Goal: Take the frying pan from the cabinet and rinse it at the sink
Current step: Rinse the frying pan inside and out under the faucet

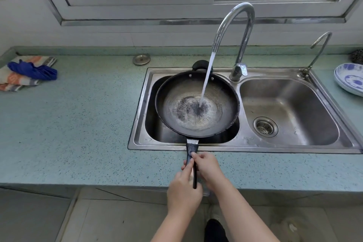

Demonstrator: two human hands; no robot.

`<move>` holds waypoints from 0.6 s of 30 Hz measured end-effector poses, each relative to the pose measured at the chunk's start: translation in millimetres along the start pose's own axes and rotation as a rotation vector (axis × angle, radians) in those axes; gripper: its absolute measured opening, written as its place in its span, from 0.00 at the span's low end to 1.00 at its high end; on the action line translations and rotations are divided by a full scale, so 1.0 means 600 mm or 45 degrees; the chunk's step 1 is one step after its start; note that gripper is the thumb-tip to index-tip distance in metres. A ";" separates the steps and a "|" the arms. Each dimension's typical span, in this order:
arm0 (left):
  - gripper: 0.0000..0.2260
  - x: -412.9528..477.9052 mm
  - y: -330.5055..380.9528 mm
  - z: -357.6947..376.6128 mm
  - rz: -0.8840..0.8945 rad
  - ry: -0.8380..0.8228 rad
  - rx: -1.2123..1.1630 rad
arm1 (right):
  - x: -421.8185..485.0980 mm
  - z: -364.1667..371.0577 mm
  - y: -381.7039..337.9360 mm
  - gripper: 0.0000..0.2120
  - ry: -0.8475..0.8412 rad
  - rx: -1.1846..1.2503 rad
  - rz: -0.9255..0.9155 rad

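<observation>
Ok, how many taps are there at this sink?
2. The tall faucet rises behind the divider between the basins, running water into the frying pan. A smaller tap stands at the sink's back right corner.

Plates [350,78] and scourer [357,56] edge-cropped

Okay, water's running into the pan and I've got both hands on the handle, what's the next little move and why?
Probably tilt and swirl the frying pan: the water stream strikes only its centre, and both hands, left hand and right hand, already grip the handle.
</observation>
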State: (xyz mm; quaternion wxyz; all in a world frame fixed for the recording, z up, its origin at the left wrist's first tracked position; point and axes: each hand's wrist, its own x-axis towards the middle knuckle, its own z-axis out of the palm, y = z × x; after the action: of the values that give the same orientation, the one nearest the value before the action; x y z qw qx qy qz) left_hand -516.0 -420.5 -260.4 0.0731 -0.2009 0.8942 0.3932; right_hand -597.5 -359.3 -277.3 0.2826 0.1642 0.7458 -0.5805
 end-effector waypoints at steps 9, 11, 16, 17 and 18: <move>0.26 -0.004 0.005 0.003 0.021 0.048 -0.100 | -0.026 -0.024 0.000 0.08 0.087 -0.188 -0.150; 0.26 -0.006 0.000 0.007 0.038 0.039 -0.112 | -0.032 -0.028 0.002 0.05 0.068 -0.230 -0.191; 0.29 -0.018 -0.005 0.008 0.079 0.014 0.078 | -0.058 -0.044 0.000 0.12 0.094 -0.430 -0.327; 0.30 -0.020 -0.005 0.006 0.092 0.040 0.154 | -0.062 -0.050 -0.002 0.13 0.112 -0.476 -0.361; 0.30 -0.021 -0.005 0.003 0.117 0.087 0.215 | -0.067 -0.057 -0.003 0.13 0.126 -0.524 -0.389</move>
State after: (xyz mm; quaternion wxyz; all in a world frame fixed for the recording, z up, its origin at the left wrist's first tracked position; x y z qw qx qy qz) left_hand -503.3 -417.2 -260.0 0.0412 -0.1660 0.9344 0.3125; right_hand -574.7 -323.7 -245.5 0.1824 0.0170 0.8772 -0.4438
